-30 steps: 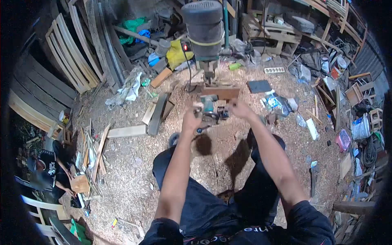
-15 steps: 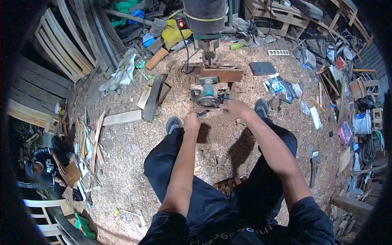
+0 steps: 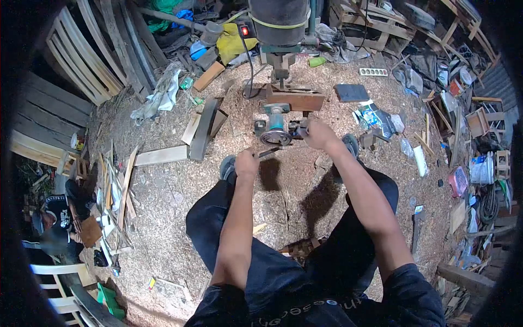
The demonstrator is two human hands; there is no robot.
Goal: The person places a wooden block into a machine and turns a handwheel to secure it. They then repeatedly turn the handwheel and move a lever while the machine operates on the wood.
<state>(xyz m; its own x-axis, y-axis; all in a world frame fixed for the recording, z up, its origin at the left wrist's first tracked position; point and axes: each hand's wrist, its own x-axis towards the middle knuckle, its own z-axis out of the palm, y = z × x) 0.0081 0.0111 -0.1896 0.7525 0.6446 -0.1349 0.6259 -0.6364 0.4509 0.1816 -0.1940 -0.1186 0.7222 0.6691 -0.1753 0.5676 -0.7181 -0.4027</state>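
Note:
My left hand (image 3: 247,162) is closed round a dark handle (image 3: 268,152) that reaches toward the front of the machine. Right of the machine's round handwheel (image 3: 276,137), my right hand (image 3: 317,134) is closed at a small dark part at the vise's side; what it grips is too small to name. Behind the handwheel stands the teal vise body (image 3: 277,117). A reddish-brown wooden piece (image 3: 297,100) sits under the drill head (image 3: 281,65).
Grey boards (image 3: 204,129) lie on the shavings-covered floor at left. A dark slab (image 3: 351,92) and a white power strip (image 3: 373,72) lie at right. Another person (image 3: 57,218) sits at far left, holding a brown board (image 3: 90,231). Wood scraps line both sides.
My left hand has moved slightly left and down, and my right hand a little right. The dark handle shows more of its length. The view has shifted slightly.

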